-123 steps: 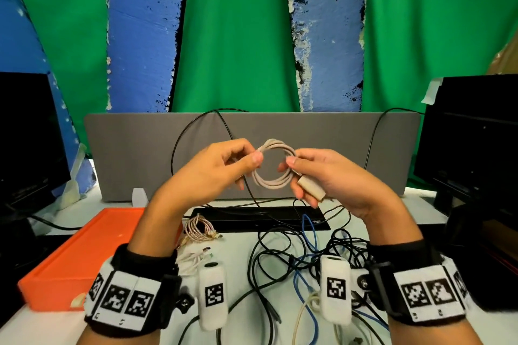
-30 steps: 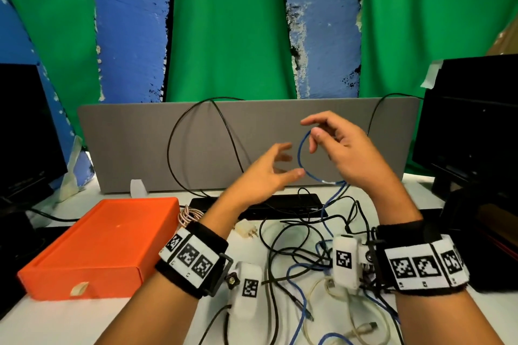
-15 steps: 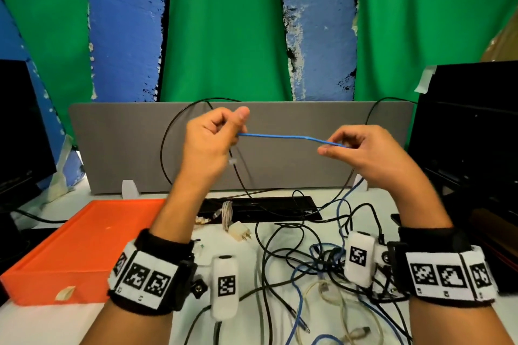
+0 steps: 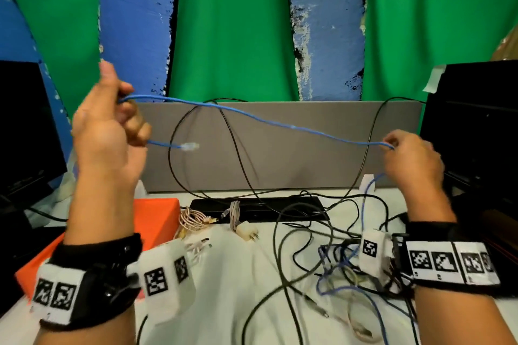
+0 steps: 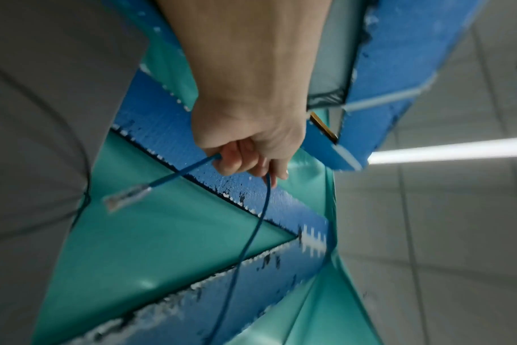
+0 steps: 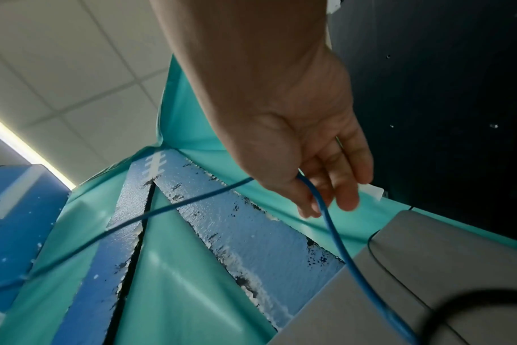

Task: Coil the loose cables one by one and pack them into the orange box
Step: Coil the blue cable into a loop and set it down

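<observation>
A thin blue cable [image 4: 280, 120] stretches in the air between my two hands above the desk. My left hand [image 4: 112, 120] is raised at the left with fingers curled round the cable [image 5: 251, 233]; its clear plug [image 4: 190, 145] sticks out past the fist, also seen as the plug [image 5: 127, 196]. My right hand [image 4: 406, 154] pinches the cable [image 6: 334, 233] at the right, and the rest drops to the tangle of cables [image 4: 336, 260] below. The orange box [image 4: 151, 221] lies at the left, lid closed, partly hidden by my left forearm.
A grey divider panel [image 4: 280, 154] stands behind the desk with black cables looped over it. Black monitors [image 4: 476, 134] flank both sides. A coiled braided cable [image 4: 193, 218], a beige bundle with a white plug [image 4: 246, 232] and a black keyboard [image 4: 266, 207] lie beside the box.
My hands have drawn apart: the left went up and left, the right moved right and down, so a longer length of blue cable spans between them. Earlier a beige coil was held.
</observation>
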Motion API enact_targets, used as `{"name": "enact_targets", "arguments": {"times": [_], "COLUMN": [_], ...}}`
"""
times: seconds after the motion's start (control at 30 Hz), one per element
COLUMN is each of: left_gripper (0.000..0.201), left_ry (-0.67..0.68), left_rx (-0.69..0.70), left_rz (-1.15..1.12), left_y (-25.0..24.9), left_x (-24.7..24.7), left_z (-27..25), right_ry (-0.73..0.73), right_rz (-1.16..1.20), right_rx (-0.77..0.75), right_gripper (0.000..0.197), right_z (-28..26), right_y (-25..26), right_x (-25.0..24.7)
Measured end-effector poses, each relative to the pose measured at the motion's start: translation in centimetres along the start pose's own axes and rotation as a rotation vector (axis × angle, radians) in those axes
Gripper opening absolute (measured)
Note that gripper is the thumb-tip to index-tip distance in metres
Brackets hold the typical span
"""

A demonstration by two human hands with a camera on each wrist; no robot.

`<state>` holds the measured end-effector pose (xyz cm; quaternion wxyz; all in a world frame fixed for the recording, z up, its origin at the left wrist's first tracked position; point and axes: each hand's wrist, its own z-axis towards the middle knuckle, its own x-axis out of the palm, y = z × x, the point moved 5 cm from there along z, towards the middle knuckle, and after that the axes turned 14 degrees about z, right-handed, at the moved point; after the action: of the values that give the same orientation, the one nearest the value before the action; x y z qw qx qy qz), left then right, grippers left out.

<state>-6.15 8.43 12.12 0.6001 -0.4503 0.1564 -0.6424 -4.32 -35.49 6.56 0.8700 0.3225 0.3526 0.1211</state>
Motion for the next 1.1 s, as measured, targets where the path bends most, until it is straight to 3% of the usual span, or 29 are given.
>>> {"name": "enact_targets", "arguments": {"times": [0.07,0.17,0.23,0.33,0.4,0.53,0.6,0.67,0.73,0.9,1.03,1.1], "left_gripper": [0.024,0.015,0.018,0.018,0.018,0.011,0.013,0.022,0.034,0.035,0.033,0.033], "left_ry": [0.138,0.381,0.483,0.633,0.705,0.718,0.732,0.805,0.876,0.797,0.605,0.496], "left_rx": [-0.001,-0.011,-0.032,-0.048,-0.069,-0.082,-0.072,-0.041,-0.089,-0.309,-0.339,-0.343], "left_rz": [0.121,0.235,0.286,0.342,0.306,0.219,0.308,0.495,0.514,-0.014,-0.275,-0.444], "left_y": [0.4,1.6,2.6,3.7,4.1,4.3,4.7,5.2,5.7,5.7,5.4,4.9], "left_x": [1.3,5.0,7.2,10.0,11.2,11.3,10.8,10.6,10.9,11.8,11.3,10.6], "left_z": [-0.5,-2.2,-3.5,-5.8,-7.0,-7.1,-6.7,-6.8,-7.4,-7.7,-6.4,-5.3], "right_ry": [0.033,0.433,0.66,0.635,0.571,0.494,0.369,0.239,0.16,0.187,0.255,0.398], "right_rz": [-0.006,0.1,0.254,0.511,0.594,0.779,0.81,0.848,0.842,0.779,0.633,0.545], "right_rx": [0.057,-0.021,-0.171,-0.416,-0.549,-0.57,-0.572,-0.56,-0.554,-0.545,-0.563,-0.54], "right_gripper": [0.029,0.088,0.106,0.099,0.081,0.027,0.013,0.013,0.014,0.012,0.02,0.028], "right_z": [0.2,-1.2,-3.8,-7.5,-9.2,-9.9,-9.2,-8.3,-7.7,-7.6,-8.6,-9.1], "right_y": [-0.6,1.6,5.2,11.1,13.5,14.7,14.3,13.6,13.0,12.8,13.5,13.6], "right_x": [-0.2,0.6,0.3,-0.9,-0.7,0.3,-0.2,-0.9,-1.3,-0.2,1.5,3.2]}}
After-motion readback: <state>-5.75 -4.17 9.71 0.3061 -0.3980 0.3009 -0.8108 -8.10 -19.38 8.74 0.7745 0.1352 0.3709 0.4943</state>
